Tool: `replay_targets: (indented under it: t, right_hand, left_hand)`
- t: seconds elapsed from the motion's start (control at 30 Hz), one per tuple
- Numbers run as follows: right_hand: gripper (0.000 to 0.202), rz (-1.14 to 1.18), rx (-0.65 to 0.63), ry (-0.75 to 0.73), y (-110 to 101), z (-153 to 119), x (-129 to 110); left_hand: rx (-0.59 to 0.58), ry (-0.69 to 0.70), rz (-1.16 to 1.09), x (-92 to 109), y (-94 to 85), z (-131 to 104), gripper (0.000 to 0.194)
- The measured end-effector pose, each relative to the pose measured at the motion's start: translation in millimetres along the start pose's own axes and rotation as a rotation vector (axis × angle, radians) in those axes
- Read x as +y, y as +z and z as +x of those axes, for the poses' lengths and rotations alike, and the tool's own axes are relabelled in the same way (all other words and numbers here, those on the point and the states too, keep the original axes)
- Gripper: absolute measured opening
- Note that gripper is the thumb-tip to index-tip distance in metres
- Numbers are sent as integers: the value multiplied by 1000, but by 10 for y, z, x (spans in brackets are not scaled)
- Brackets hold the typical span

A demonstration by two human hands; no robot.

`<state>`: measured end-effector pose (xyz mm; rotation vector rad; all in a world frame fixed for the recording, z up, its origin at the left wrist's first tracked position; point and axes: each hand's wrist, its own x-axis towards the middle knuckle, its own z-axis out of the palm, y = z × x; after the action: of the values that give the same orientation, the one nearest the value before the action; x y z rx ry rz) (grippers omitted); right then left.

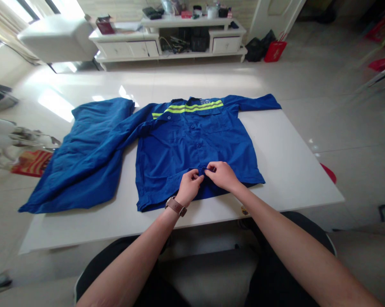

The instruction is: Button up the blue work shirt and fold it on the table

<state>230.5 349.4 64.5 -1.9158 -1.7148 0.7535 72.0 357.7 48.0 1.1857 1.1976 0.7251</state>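
A blue work jacket (224,140) with a yellow reflective band across its chest lies spread on the white table (291,162). Its collar is at the far side and its hem towards me. My left hand (191,184) pinches the front edge near the hem, a brown-strapped watch on the wrist. Close beside it, my right hand (221,175) grips the other front edge, thumb and fingers closed on the cloth. Several buttons show along the placket above; whatever lies between my fingertips is too small to make out.
Folded blue trousers or similar cloth (93,145) lie at the table's left, partly under a jacket sleeve. Beyond stands a white TV cabinet (125,47) with clutter on it. A red bag (275,50) stands on the floor beside a black bag (258,47).
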Motion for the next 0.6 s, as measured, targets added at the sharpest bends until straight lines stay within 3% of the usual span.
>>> replay_targets:
  t: [0.6]
  right_hand:
    - [16,111,-7,38,7,24,19]
  left_hand:
    - [18,10,-14,36,-9,-26,20]
